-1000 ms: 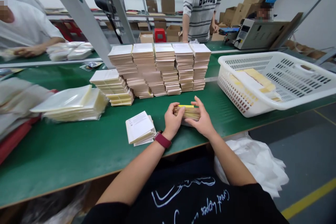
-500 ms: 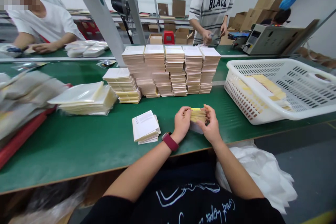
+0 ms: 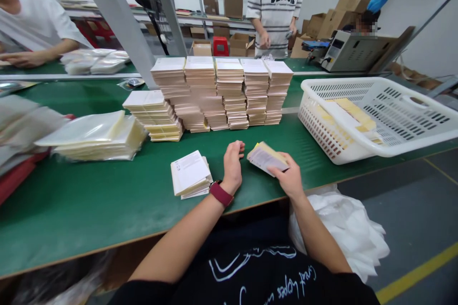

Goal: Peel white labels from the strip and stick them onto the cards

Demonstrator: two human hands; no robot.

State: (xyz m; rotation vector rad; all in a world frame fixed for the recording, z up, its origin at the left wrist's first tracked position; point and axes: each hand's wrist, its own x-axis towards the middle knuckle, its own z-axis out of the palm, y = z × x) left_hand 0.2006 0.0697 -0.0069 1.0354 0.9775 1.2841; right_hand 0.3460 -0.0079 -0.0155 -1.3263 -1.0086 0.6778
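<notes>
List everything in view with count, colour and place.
rectangular card bundle: one, white-cream, right hand
low square-card pile: one, white, beside left wrist
tall card stacks: five, white-topped, table's back
shorter card stack: one, white-yellow, left of those
clear plastic sleeves: uncounted, table's left
perforated plastic basket: one, white, right
long flat table: one, green, underneath
boxy metal machine: one, grey, back right
cardboard boxes: several, brown, background
left hand: one, empty, centre
right hand: one, holding bundle
</notes>
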